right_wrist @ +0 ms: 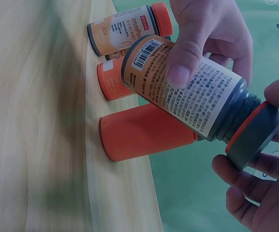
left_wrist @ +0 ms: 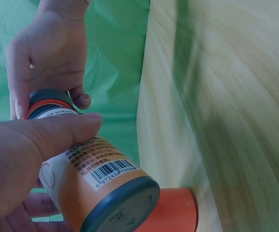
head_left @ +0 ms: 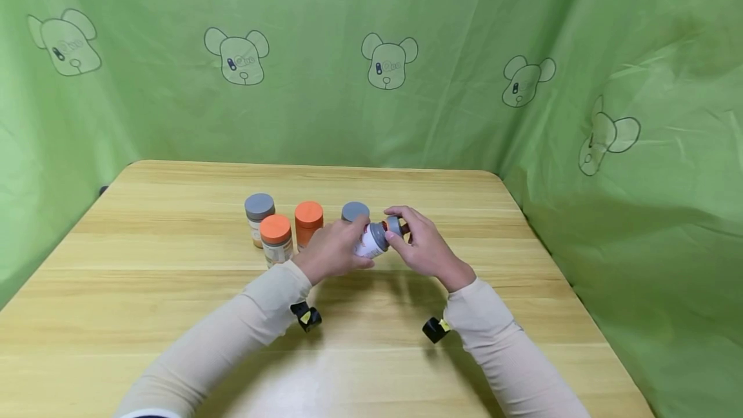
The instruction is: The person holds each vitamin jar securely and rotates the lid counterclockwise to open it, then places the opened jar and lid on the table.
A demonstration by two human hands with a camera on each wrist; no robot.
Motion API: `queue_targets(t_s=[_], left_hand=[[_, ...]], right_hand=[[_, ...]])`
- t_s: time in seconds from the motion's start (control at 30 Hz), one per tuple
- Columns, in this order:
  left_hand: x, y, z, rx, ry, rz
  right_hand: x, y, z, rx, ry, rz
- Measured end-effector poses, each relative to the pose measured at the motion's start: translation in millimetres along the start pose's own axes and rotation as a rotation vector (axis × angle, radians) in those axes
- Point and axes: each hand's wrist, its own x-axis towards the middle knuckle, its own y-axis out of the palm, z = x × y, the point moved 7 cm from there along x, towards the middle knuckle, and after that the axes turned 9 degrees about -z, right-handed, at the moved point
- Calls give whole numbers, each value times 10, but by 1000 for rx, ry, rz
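A pill bottle (head_left: 371, 242) with an orange and white label tilts above the table, gripped by my left hand (head_left: 333, 250). The thumb lies across the printed label in the left wrist view. My right hand (head_left: 428, 249) pinches the grey screw cap (right_wrist: 257, 135) by its rim. An orange ring shows along the cap's edge. Part of the dark threaded neck (right_wrist: 238, 116) is visible between bottle and cap in the right wrist view, with the cap right at the mouth. The bottle's grey base (left_wrist: 124, 210) points at the left wrist camera.
Left of my hands stand a grey-capped bottle (head_left: 259, 206), an orange-capped bottle (head_left: 275, 231) and an orange bottle (head_left: 309, 217). Just behind my left hand is another grey-capped one (head_left: 355, 211). Green curtains (head_left: 325, 121) hang around the wooden table (head_left: 174, 315).
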Motion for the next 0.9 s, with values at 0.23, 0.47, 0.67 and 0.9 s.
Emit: queue_targets(t_s=[0.23,0.47,0.67,0.9], left_hand=[[-7,5,24,-24,-23,-12],[-23,-4,40,-41,-42,-33],[-49,-11,67,-72,-73,-33],[-102,40,158,-90,-130,-33]], right_hand=[[-17,-51,-81,29,40,-52],[-59,-98,-215,42,106,-77],[-108,-96,-454,8,195,-59],[-203,-108,-710,-58,251,-46]])
